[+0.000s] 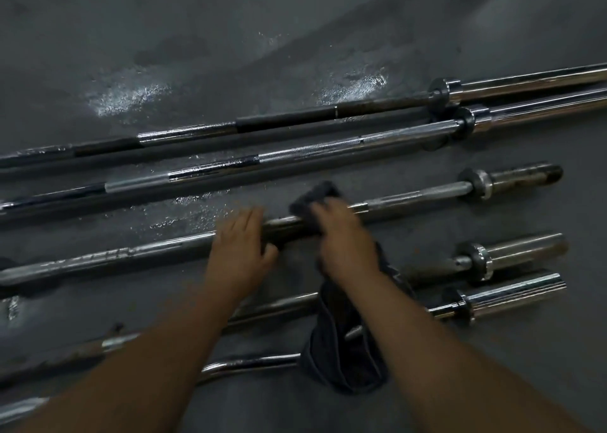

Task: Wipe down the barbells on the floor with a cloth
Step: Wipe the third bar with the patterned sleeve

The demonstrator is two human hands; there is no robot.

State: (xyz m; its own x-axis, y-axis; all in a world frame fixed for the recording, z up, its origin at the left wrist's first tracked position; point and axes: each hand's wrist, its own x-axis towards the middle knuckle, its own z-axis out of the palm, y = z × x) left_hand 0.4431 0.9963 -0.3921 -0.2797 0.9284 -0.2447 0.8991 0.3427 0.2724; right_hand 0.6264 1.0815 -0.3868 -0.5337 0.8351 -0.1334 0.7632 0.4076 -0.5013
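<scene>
R hand (pixel 345 235) w/ cloth (pixel 345 344) on barbell (pixel 420 196)

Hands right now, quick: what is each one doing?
Left hand: open, straight fingers pressing on the middle barbell.
Right hand: closed on the dark cloth, against that barbell.
</scene>
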